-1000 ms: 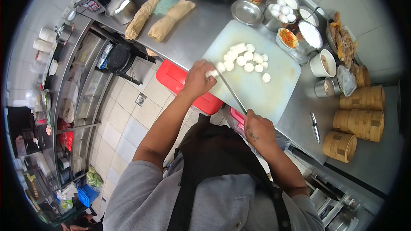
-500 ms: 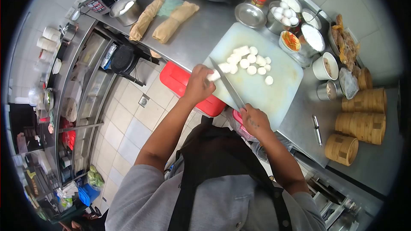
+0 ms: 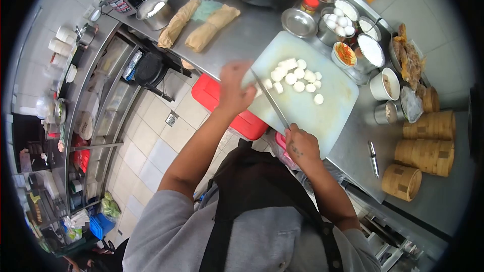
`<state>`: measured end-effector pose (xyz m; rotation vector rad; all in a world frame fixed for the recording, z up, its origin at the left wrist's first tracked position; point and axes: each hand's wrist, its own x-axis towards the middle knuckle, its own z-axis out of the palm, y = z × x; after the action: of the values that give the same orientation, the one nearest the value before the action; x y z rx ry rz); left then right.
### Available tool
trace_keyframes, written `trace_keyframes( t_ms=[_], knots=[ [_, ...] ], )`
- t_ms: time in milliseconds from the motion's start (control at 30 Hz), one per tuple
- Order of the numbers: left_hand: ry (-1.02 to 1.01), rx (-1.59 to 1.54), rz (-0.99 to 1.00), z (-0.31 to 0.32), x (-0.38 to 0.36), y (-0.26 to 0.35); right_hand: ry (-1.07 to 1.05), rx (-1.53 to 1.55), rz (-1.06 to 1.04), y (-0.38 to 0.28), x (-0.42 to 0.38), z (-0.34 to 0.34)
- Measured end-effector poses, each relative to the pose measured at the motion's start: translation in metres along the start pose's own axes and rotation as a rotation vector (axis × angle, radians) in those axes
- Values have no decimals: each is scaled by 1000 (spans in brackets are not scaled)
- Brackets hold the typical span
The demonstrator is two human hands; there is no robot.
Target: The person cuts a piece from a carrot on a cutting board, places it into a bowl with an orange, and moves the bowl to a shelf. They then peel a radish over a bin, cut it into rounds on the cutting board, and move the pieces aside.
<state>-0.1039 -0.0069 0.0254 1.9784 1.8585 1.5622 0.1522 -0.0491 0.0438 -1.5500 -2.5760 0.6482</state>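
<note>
My right hand (image 3: pixel 302 143) grips a kitchen knife (image 3: pixel 272 99) by its handle. The blade lies slantwise over the left part of a white cutting board (image 3: pixel 327 121). Motion blurs my left hand (image 3: pixel 236 88) at the board's left edge, so its fingers are hard to read. Between that hand and the blade shows a bit of white food (image 3: pixel 258 91), partly hidden. Beyond the blade, several thick white round slices (image 3: pixel 298 74) of a soft-looking food lie loosely grouped, one (image 3: pixel 318 99) a little apart.
Behind the board stand a metal bowl of eggs (image 3: pixel 338 22), an empty metal dish (image 3: pixel 299 23) and a bowl of red-orange food (image 3: pixel 345 54). Bamboo steamers (image 3: pixel 423 156) and a peeler-like tool (image 3: pixel 373 159) are at right. Paper-wrapped bundles (image 3: pixel 212 27) lie left; a red lid (image 3: pixel 205 93) sits below the counter.
My left hand has come off the white piece it was steadying and is blurred by movement. The knife stays in my right hand, nearly in place. The whole view has shifted slightly.
</note>
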Motion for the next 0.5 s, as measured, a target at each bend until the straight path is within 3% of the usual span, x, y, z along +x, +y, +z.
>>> trace_keyframes(
  t_ms=[133, 200, 367, 433, 500],
  knots=[
    [26, -25, -122, -4, -26, -2, 48, 27, -28, 1, -8, -7],
    [-222, -176, -333, 1, -34, 0, 23, 0, -41, -4, -12, -16],
    [-270, -83, -262, 15, -45, -15, -17, -50, -93, -5, -20, -27],
    [-244, 6, -126, 15, -45, -19, -19, -73, -100, -7, -21, -30],
    [-263, -24, -152, 14, -43, -19, -72, -70, -67, -7, -21, -32]
  ],
)
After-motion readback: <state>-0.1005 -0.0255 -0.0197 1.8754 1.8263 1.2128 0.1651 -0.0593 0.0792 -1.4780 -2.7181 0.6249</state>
